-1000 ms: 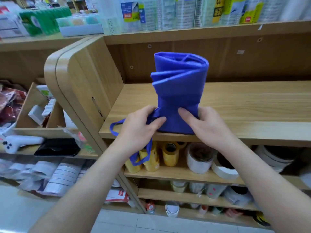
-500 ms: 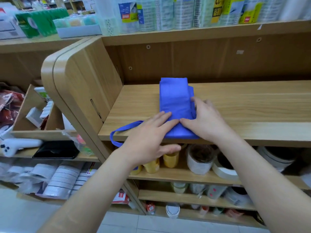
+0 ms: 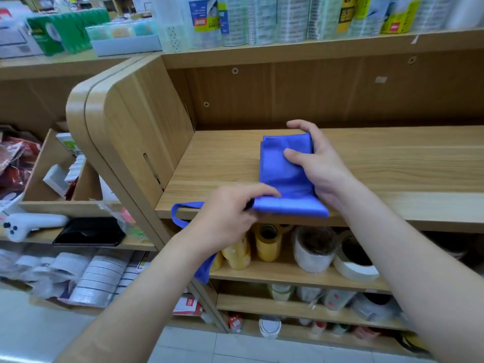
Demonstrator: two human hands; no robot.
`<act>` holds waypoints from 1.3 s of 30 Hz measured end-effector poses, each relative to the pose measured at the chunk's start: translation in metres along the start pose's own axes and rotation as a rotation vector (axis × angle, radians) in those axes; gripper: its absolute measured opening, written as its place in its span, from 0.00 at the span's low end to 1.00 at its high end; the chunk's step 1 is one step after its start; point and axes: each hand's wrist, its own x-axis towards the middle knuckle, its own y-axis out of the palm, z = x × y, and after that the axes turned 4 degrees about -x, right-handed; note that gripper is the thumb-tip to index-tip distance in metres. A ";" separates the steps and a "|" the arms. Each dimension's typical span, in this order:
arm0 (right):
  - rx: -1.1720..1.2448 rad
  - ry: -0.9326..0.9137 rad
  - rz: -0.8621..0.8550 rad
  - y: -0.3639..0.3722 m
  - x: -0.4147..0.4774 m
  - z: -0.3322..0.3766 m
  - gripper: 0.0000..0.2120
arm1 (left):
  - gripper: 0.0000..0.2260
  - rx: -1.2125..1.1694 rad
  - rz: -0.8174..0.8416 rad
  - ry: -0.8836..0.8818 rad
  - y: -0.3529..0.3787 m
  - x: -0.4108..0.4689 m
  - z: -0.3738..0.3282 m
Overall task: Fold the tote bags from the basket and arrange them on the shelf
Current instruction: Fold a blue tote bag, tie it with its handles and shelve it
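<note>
Bag status, head view: folded blue tote bag point(image 3: 285, 176) lies flat on the wooden shelf point(image 3: 392, 166), left part of the board, near the side panel point(image 3: 136, 142). Long axis runs front to back. Near end sits at the shelf's front lip, far end points at the back wall. One handle loop point(image 3: 176, 214) sticks out left off the near end and droops over the lip. A second strap hangs below the left wrist, in front of the tape rolls point(image 3: 267, 242) on the lower shelf.

Left hand point(image 3: 225, 218): fingers curled on the near-left corner where the handle exits, index tip on top of the fabric. Right hand point(image 3: 323, 169): closed round the far-right part of the bag, thumb pressed on top, fingers hooked over the far end.

Diff vs 0.5 s ago: both hands were then flat on the near end, and the right has now gone up to the far end. At 1.0 s ago the bag stood upright. Now it's down flat.
</note>
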 end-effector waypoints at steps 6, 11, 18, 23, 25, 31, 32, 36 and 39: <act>0.163 0.158 0.117 -0.010 -0.009 0.017 0.10 | 0.14 0.004 -0.310 -0.191 0.003 0.029 -0.008; 0.027 0.035 0.022 -0.003 -0.017 0.011 0.19 | 0.30 -0.012 -0.219 -0.293 0.004 0.039 -0.018; -0.035 -0.234 -0.271 0.007 -0.023 0.004 0.12 | 0.36 -0.079 -0.066 -0.150 0.004 0.040 -0.021; -0.097 -0.288 -0.320 0.004 -0.027 0.008 0.15 | 0.32 -0.026 -0.163 0.045 0.011 0.038 -0.022; -0.237 -0.313 -0.260 -0.002 -0.029 0.014 0.17 | 0.29 -0.018 -0.207 0.076 0.010 0.038 -0.022; -0.972 -0.284 0.373 -0.037 -0.035 0.047 0.19 | 0.25 0.098 -0.217 0.150 0.012 0.038 -0.025; -1.038 -0.261 0.425 -0.040 -0.036 0.051 0.22 | 0.25 0.117 -0.210 0.150 0.013 0.038 -0.026; -1.194 -0.294 0.413 -0.043 -0.036 0.055 0.17 | 0.28 0.126 -0.150 0.088 0.011 0.038 -0.033; -1.219 -0.320 0.378 -0.057 -0.037 0.059 0.08 | 0.35 0.226 -0.034 -0.037 -0.008 0.033 -0.033</act>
